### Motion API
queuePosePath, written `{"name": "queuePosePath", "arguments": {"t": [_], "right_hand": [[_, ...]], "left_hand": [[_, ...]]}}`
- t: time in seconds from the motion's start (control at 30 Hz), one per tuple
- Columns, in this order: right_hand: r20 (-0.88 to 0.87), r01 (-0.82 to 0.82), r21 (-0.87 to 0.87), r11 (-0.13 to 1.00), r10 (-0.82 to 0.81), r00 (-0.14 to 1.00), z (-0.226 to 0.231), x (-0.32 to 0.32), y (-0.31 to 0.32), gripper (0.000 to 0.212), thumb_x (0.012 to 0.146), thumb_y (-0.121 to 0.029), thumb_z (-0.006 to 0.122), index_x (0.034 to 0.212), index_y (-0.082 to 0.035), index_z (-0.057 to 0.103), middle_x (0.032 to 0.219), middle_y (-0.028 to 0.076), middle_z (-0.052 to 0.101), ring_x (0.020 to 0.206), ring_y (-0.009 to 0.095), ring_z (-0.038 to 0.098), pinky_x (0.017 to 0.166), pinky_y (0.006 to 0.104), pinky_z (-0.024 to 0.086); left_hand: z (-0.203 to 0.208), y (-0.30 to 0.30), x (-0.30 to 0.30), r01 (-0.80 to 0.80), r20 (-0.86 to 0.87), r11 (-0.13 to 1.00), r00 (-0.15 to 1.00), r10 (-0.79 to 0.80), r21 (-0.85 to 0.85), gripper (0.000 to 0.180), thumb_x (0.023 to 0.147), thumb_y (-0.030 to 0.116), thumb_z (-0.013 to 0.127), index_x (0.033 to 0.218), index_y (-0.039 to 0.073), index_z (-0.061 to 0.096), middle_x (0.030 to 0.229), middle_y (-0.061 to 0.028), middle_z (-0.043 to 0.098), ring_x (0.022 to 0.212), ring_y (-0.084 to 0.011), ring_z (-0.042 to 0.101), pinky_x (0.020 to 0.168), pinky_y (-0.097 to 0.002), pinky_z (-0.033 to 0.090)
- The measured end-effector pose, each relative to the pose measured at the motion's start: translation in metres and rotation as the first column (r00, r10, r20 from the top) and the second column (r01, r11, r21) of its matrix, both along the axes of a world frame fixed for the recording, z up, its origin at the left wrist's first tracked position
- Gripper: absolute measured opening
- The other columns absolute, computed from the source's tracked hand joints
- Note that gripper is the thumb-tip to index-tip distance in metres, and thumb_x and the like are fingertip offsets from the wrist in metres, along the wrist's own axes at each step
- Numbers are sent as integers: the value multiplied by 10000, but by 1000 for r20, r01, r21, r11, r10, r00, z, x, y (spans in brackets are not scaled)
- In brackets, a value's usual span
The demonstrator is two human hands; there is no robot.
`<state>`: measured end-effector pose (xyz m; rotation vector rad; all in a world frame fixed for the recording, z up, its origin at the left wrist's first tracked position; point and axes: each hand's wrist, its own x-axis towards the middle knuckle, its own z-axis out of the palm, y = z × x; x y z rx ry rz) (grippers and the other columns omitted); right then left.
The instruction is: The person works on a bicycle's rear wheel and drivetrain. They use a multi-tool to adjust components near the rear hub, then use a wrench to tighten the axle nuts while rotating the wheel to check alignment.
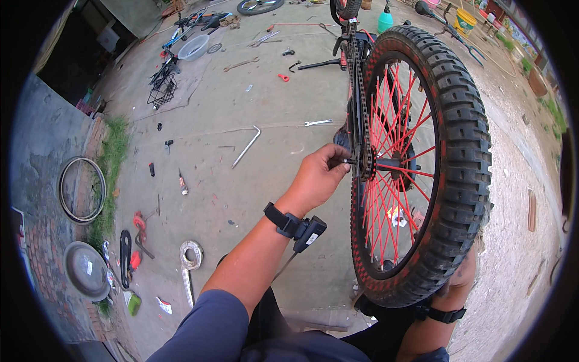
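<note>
A bicycle wheel with a knobby black tyre and red spokes stands upright in front of me, mounted in the bike's frame. On its left side the chain runs down to a small sprocket at the hub. My left hand is closed at the axle's left end, thumb and fingers pinching a small metal piece there. My right hand is low on the far right side of the tyre, against or just behind it. The tyre hides its fingers.
Scattered on the ground are an open-end wrench, an L-shaped bar, a screwdriver and a larger wrench. A grey basin and a bare rim lie by the left wall. A green spray bottle stands beyond the wheel.
</note>
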<state>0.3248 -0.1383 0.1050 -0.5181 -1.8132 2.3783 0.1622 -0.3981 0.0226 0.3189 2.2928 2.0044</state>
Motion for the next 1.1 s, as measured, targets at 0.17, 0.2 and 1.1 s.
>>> {"name": "queuePosePath", "arguments": {"t": [0.17,0.2,1.1], "right_hand": [[-110,-119,125,985,132,985,2,-1,3,829,624,-171,964,1289,77,536,1184,123,689,1045,192,660,942,338,515],[-121,-126,145,981,144,982,0,0,6,843,614,-176,971,1289,79,535,1181,124,690,1045,191,660,942,338,516],[-46,-307,-327,894,309,950,31,-12,1,986,372,-135,1036,1223,72,583,1117,111,721,1009,195,684,875,360,565]], "left_hand": [[9,-2,-3,16,351,999,936,-33,50,222,989,149,635,1135,-18,623,955,-51,678,777,-114,647,687,-258,518],[8,-4,-5,27,403,998,914,-49,59,230,986,150,640,1141,-19,623,966,-52,678,779,-116,648,695,-259,521],[13,0,1,5,128,998,992,3,-61,263,990,194,634,1168,2,614,996,-50,692,855,-109,660,699,-277,521]]}}
